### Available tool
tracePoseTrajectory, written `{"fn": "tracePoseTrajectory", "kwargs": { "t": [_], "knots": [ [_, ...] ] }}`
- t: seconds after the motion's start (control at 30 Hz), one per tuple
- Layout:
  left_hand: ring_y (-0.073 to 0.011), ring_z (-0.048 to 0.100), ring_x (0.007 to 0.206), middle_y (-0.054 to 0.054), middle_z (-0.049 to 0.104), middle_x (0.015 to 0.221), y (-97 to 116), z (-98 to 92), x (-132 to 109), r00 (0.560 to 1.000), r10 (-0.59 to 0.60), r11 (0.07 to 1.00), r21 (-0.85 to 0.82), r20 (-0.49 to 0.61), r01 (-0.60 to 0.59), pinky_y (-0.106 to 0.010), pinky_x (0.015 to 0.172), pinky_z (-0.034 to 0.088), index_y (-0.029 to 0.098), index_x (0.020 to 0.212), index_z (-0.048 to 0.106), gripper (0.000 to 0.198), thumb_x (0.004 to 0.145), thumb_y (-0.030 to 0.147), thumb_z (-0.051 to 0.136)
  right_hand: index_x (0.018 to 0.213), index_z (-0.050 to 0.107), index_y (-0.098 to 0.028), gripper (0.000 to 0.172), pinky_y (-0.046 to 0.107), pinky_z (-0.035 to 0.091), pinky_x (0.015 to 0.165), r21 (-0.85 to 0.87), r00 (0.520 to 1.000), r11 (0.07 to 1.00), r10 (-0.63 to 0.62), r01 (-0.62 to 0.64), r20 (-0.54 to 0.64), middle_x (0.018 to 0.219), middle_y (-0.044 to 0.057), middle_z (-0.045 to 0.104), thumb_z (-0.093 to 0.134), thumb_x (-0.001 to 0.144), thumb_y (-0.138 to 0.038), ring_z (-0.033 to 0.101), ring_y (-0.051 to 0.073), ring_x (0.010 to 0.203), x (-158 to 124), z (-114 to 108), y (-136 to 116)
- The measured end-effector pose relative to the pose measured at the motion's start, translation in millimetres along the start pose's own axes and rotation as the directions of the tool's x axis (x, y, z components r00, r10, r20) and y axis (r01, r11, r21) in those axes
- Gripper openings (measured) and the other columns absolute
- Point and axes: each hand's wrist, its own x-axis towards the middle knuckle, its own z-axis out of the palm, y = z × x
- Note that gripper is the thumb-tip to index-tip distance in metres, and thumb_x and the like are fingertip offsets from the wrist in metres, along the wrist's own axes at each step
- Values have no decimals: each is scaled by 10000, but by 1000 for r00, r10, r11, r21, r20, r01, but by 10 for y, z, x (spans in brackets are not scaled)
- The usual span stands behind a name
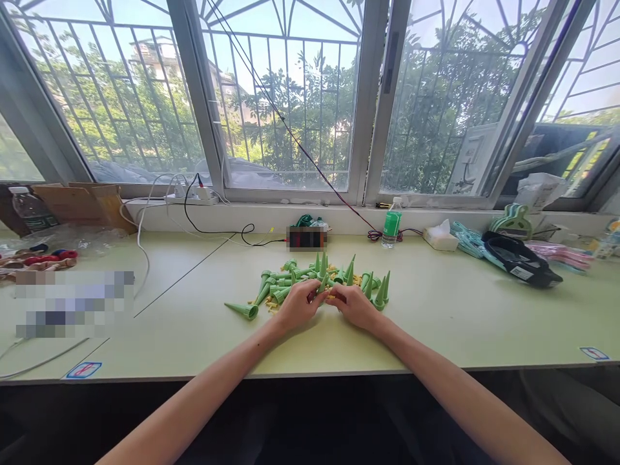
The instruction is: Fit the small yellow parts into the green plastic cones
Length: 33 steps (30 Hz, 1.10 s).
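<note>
A heap of green plastic watering spikes [278, 294] lies in the middle of the table, some on their sides and several upright with points up. Small yellow pieces [272, 305] are scattered among them. At the heap's near edge, my left hand [299, 303] is closed around one green watering spike [323, 284], its tip pointing up. My right hand [357, 305] meets it from the other side, thumb and fingers pinched together beside that spike. A trace of yellow shows at these fingertips, too small to make out. One spike [242, 310] lies apart on the left.
Behind the heap is a partly blurred device [306, 239] with a cable. A green-labelled bottle [392, 223], a tissue box [440, 237] and a black cap [520, 258] are to the right. Cables, a power strip [194, 196] and a cardboard box [84, 206] are on the left.
</note>
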Motion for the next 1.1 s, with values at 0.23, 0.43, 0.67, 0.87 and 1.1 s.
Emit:
{"fn": "tracePoseTrajectory", "kwargs": {
  "t": [0.23, 0.43, 0.67, 0.87, 1.1],
  "knots": [
    [-104, 346, 569, 32, 394, 588, 31, -8, 3, 1000, 10, 1000, -15, -18, -11, -263, 556, 267, 177, 612, 361, 375, 904, 316, 551, 705, 562, -178, 226, 227, 297, 557, -39, 1000, 999, -6, 6, -4, 585, -39, 519, 584, 915, -257, 393, 105, 542, -5, 1, 8],
    [-107, 354, 570, 31, 392, 585, 38, -17, 4, 1000, 16, 1000, -12, -10, -16, -262, 556, 269, 177, 609, 365, 374, 907, 317, 543, 705, 563, -180, 233, 233, 286, 550, -53, 1000, 999, -5, 6, 3, 566, -45, 492, 578, 919, -271, 375, 104, 526, -7, 9, 21],
    [-111, 364, 580, 30, 396, 597, 54, -28, 7, 1000, 28, 1000, -8, -5, -28, -261, 565, 277, 178, 612, 372, 358, 904, 290, 545, 686, 552, -181, 250, 234, 282, 547, -59, 1000, 998, -2, 2, 7, 557, -44, 486, 570, 917, -275, 368, 104, 521, -7, 4, 8],
    [-117, 369, 594, 27, 396, 607, 59, -30, 9, 998, 56, 998, -19, -6, -56, -263, 577, 281, 178, 621, 380, 344, 913, 271, 536, 710, 563, -177, 229, 230, 294, 560, -62, 1000, 998, 7, -6, 17, 575, -45, 503, 575, 918, -273, 393, 102, 532, -9, 2, 31],
    [-116, 383, 604, 21, 429, 628, 48, -23, 8, 1000, 24, 1000, -16, 2, -24, -265, 585, 295, 174, 638, 416, 324, 918, 286, 534, 697, 549, -181, 249, 236, 291, 544, -58, 1000, 998, 8, -8, 12, 560, -48, 484, 576, 919, -290, 363, 100, 516, -11, 10, 30]
  ]
}}
